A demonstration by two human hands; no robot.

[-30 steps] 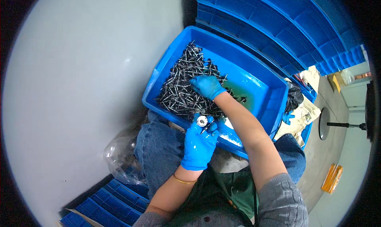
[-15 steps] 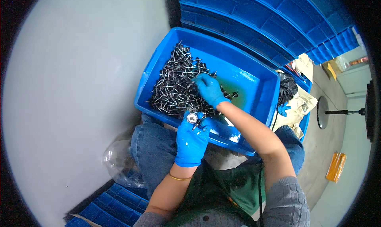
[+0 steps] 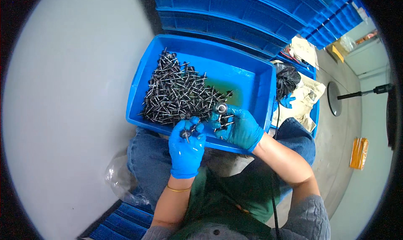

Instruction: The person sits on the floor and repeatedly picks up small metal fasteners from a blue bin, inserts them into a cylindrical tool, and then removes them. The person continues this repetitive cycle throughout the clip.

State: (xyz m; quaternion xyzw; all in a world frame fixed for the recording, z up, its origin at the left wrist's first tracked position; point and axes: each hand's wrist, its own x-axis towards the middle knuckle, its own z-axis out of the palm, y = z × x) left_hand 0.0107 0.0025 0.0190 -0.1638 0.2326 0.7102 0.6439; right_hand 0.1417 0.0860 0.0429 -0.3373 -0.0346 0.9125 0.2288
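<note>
A blue plastic bin (image 3: pixel 260 78) rests on my lap and holds a heap of dark metal screws (image 3: pixel 176 95) at its left side, with yellowish liquid on its floor. My left hand (image 3: pixel 186 149), in a blue glove, pinches a small screw at the bin's near rim. My right hand (image 3: pixel 239 126), also gloved in blue, holds several screws over the near rim, one with a round shiny washer head turned up.
Stacked blue bins (image 3: pixel 235 17) stand beyond the one on my lap. A black bag (image 3: pixel 287 78) and crumpled paper (image 3: pixel 308 93) lie to the right. A clear plastic bag (image 3: pixel 119 181) sits by my left leg. More blue bins (image 3: pixel 121 223) lie at lower left.
My right hand has come back from the screw heap to the near rim, now with screws in it. My left hand stays at the rim. The view has shifted.
</note>
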